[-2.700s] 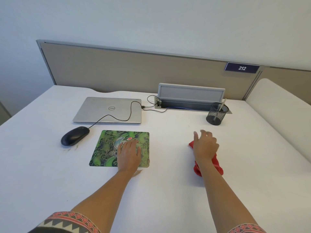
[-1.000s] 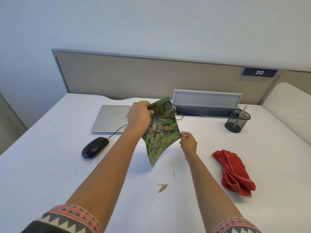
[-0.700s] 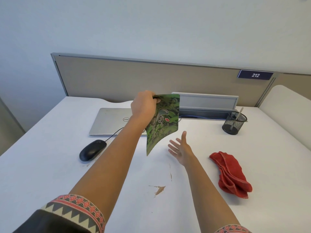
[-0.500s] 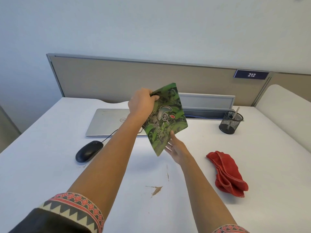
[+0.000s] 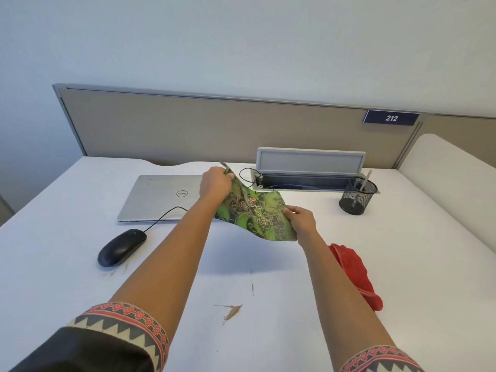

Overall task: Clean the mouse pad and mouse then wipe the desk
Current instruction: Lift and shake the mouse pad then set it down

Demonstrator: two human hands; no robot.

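Note:
The green patterned mouse pad [image 5: 255,214] hangs in the air above the white desk [image 5: 67,277], bent between both hands. My left hand [image 5: 214,183] grips its far corner. My right hand [image 5: 302,220] pinches its right edge. A black wired mouse [image 5: 121,247] lies on the desk to the left. A crumpled red cloth [image 5: 354,272] lies on the desk to the right, partly hidden by my right forearm. Brown dirt smears [image 5: 232,311] mark the desk in front of me.
A shut silver laptop [image 5: 161,197] lies at the back left, with the mouse cable running over it. A black mesh pen holder [image 5: 357,196] stands at the back right beside an open cable box [image 5: 308,167]. A beige partition [image 5: 214,124] closes off the back.
The mouse pad was lifted off the desk by my left hand, exposing dirt marks. My right hand left the red cloth, tapped the pad and now pinches its right edge, tilting it flatter.

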